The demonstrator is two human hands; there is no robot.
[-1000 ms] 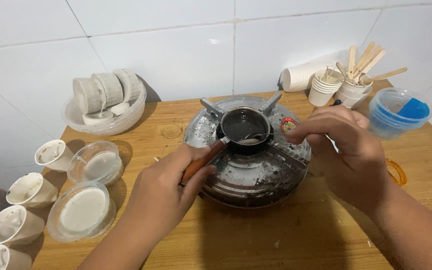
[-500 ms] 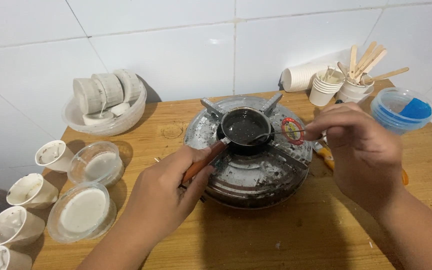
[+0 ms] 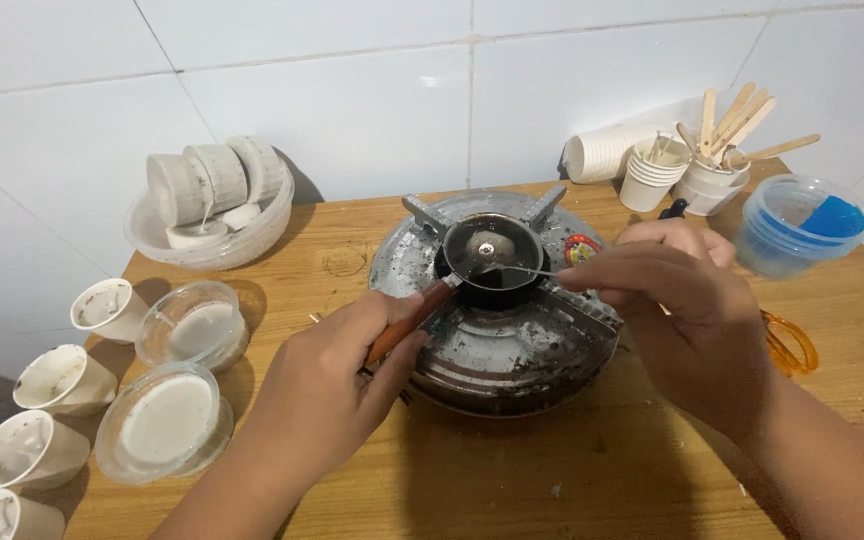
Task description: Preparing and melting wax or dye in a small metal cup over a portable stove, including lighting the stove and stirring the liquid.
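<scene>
Your left hand (image 3: 327,385) is closed around the reddish-brown handle (image 3: 407,322) of the small dark pot (image 3: 490,255). The pot sits at the centre of the round metal stove (image 3: 497,345), between its grey supports, on the wooden surface (image 3: 572,470). Liquid in the pot is dark, with one pale patch. Your right hand (image 3: 687,315) pinches the thin metal spoon (image 3: 512,269) by its stem; the bowl end rests over the pot's near rim. To your left: two lidded clear tubs (image 3: 167,415) of white material and a row of used paper cups (image 3: 47,380). At the back right: stacked paper cups holding wooden sticks (image 3: 727,125), beside a blue-tinted plastic container (image 3: 797,225). Orange scissor handles (image 3: 792,345) lie just beside your right wrist.
</scene>
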